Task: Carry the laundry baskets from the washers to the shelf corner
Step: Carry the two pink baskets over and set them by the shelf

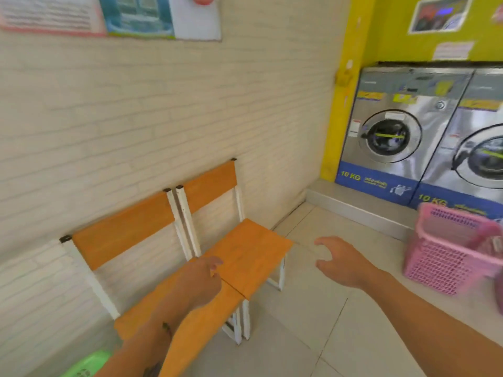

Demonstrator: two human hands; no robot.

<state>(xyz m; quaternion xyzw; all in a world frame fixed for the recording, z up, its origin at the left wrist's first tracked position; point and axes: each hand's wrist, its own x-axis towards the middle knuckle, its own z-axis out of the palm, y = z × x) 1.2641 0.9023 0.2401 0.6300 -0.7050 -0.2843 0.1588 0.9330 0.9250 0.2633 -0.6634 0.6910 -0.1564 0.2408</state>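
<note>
Both hands are empty, we note. Our left hand (pixel 200 281) hangs over the seats of the chairs with its fingers loosely curled and nothing in them; our right hand (pixel 340 261) is stretched forward over the floor, fingers spread and bent in an open claw, also clear of any object. Taking the surroundings from largest to smallest: a pale brick-pattern wall (pixel 136 118) fills the left side, with blurred posters (pixel 109 14) along its top edge. A yellow wall (pixel 386 28) closes the far right corner. Two steel front-loading washers stand side by side on a raised step (pixel 353 202), the left washer (pixel 394 131) fully in view and the right washer (pixel 479 148) cut by the frame edge; both carry blue panels marked 10 KG. The tiled floor (pixel 299 322) is light. Two chairs with orange seats and white frames stand touching against the brick wall, the near chair (pixel 122 235) and the far chair (pixel 245 246). A pink laundry basket (pixel 446 254) sits on the floor just in front of the right washer, well apart from our right hand; its contents are too blurred to tell. A green plastic item (pixel 87 365) shows at the bottom left edge, beside our left forearm.
</note>
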